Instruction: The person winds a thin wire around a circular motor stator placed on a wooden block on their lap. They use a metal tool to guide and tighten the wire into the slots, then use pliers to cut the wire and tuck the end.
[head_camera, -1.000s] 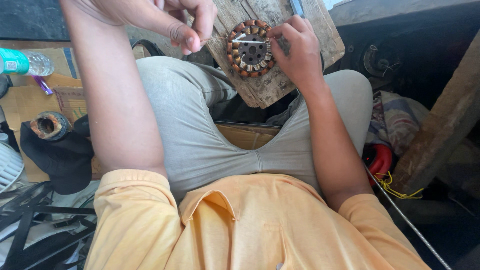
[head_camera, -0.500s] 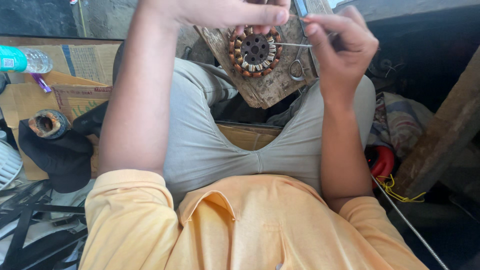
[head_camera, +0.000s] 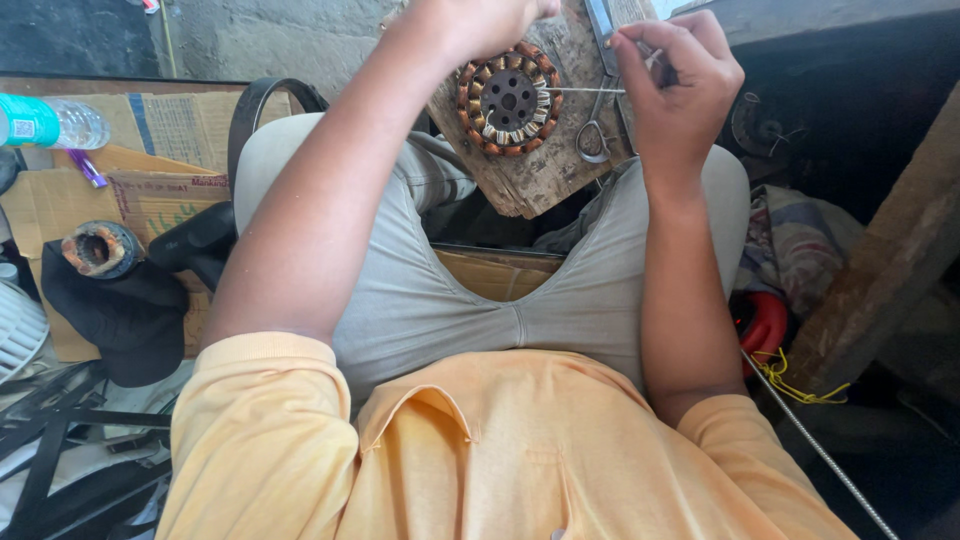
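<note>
The right hand (head_camera: 680, 85) pinches a thin wire (head_camera: 585, 90) between thumb and fingertips, the strand running taut to the stator (head_camera: 508, 98). The left hand (head_camera: 480, 22) rests at the stator's upper edge, its fingers cut off by the frame, so their grip cannot be told. The stator lies on a wooden block (head_camera: 545, 175) across the knees, scissors (head_camera: 598, 135) just beside it.

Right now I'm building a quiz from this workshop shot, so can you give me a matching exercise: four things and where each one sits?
Things:
1. wound stator
2. plastic bottle
3. right hand
4. red object

Places:
A. on the floor beside the right thigh
B. far left, lying on cardboard
C. on the wooden block
D. pinching a thin wire

Pairs: 1-C, 2-B, 3-D, 4-A
</note>
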